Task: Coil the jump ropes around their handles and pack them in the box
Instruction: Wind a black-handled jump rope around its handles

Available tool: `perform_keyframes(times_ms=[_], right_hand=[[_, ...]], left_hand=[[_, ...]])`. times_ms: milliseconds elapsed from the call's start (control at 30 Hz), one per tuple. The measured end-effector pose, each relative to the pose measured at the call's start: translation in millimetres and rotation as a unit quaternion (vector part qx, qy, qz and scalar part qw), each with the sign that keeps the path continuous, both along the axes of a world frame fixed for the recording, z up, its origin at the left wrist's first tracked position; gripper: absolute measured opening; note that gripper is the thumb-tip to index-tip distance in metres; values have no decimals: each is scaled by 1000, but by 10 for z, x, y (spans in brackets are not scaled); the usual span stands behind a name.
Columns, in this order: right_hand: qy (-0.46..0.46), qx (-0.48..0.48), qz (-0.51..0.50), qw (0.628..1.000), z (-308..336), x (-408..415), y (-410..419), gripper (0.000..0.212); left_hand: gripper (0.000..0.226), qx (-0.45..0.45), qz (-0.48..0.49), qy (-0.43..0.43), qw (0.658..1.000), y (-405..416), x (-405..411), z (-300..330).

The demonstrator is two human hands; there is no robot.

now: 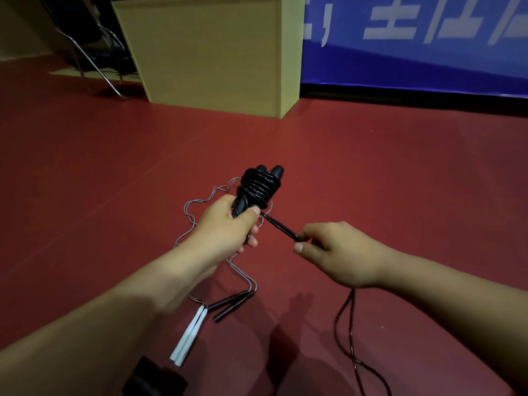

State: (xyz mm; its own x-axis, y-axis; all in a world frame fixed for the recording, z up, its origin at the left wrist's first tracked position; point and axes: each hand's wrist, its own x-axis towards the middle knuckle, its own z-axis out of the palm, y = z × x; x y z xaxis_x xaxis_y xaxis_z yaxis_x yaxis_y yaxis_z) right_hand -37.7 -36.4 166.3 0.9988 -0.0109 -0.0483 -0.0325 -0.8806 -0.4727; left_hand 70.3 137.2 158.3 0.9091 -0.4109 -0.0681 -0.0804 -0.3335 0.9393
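Note:
My left hand (228, 227) grips the two black handles (271, 171) of a jump rope, held together and pointing away from me. Black rope (258, 190) is coiled in several turns around them. My right hand (337, 252) pinches the doubled black rope (281, 228) stretched taut from the coil; the loose remainder (350, 332) hangs from that hand down to the floor at the lower right. Two other ropes lie on the floor under my left arm: one with white handles (188, 335), one with thin black handles (231, 305), both on thin grey wire cord (188, 212).
The floor (371, 172) is red. A tan wooden cabinet (211, 52) stands at the back centre. A metal chair frame (94, 61) is at the back left, a blue banner (414, 44) at the back right. A dark object (154, 378) sits at the bottom edge.

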Motion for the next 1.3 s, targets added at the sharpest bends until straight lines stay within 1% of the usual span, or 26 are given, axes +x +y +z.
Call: perform_keyframes(times_ms=[233,400,433,467,533,600,667,767,800,867,933,1033,1133,1300], right_hand=[[-38,0,45,998,55,-25,65,23],[-73,23,62,995,82,-55,74,21],[-76,23,68,995,77,-65,69,17],[-78,15,73,994,63,-66,54,10],[-89,-16,81,993,42,-66,47,16],[-101,-43,78,991,45,-59,35,11],[-104,-66,64,990,67,-48,22,13],[-100,-82,30,991,66,-10,-42,18],[-98,-82,19,992,64,3,-70,19],[-90,-77,7,993,51,16,-125,22],[-91,-69,1,993,44,17,-176,24],[-99,-70,-7,993,65,28,-217,26],[-106,-54,-31,992,99,37,-259,28],[-93,9,-67,993,177,17,-285,25]], left_hand=[[14,113,-1,-50,992,36,122,-162],[17,185,-43,-113,975,43,77,-145],[17,202,-55,-127,970,47,61,-141],[17,219,-67,-140,963,49,45,-139],[15,242,-95,-157,953,55,7,-143],[14,257,-131,-172,942,54,-44,-139],[14,269,-172,-205,925,48,-101,-127],[14,254,-238,-244,905,19,-199,-112],[18,243,-255,-251,902,7,-229,-105],[27,234,-272,-263,896,-13,-271,-87],[24,233,-274,-271,893,-19,-279,-70],[14,225,-284,-264,894,-14,-277,-68],[15,216,-297,-247,897,-22,-290,-64],[15,204,-322,-221,898,-19,-323,1]])
